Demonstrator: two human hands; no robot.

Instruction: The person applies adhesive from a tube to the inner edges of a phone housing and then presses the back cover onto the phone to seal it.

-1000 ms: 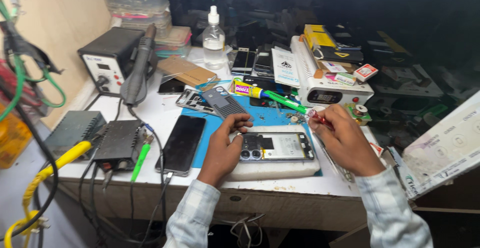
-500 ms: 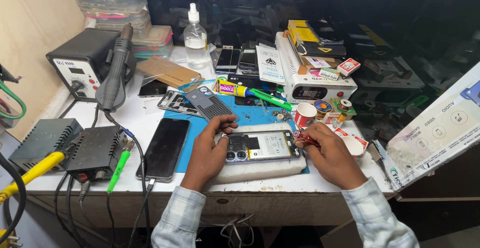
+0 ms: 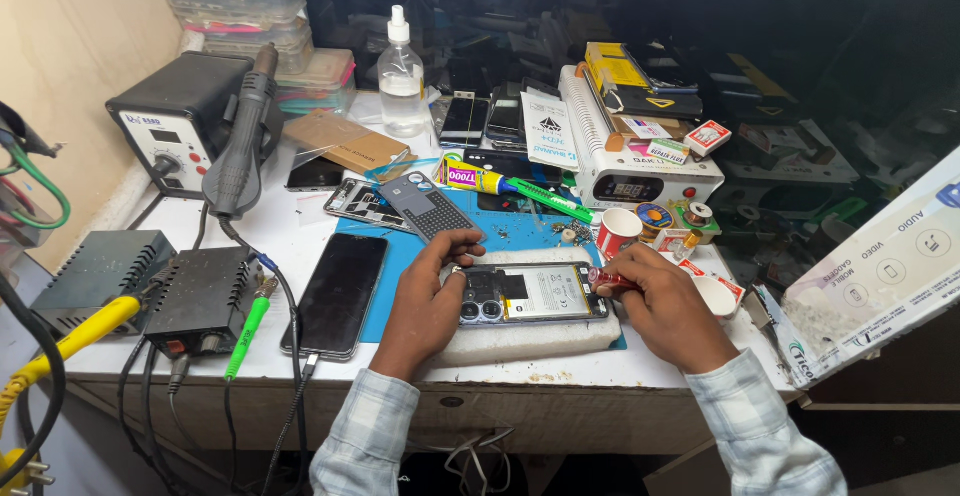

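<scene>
Two hands work on one opened smartphone with its back cover off, battery and twin camera lenses exposed (image 3: 530,296), which lies flat on a pale foam pad (image 3: 530,341) at the front edge of the white workbench (image 3: 300,231). The left hand (image 3: 425,306) curls around the camera end of the phone, thumb and fingers pinning it to the pad. The right hand (image 3: 668,308) is closed on a small red-handled tool (image 3: 612,279), its tip touching the phone's far end.

Hazards, as judged from this position:
- Tool slip. The tip sits just beside the battery; a skid could puncture or scratch it.
- Phone shift. The pad is soft; uneven pressure from the left hand could tilt the phone.
- Knock-over. A red-and-white paper cup (image 3: 619,231) stands near the right hand; a raised wrist could tip it.
- Clutter. A black phone lying screen-up (image 3: 338,294) and trailing cables lie near the left forearm.
</scene>
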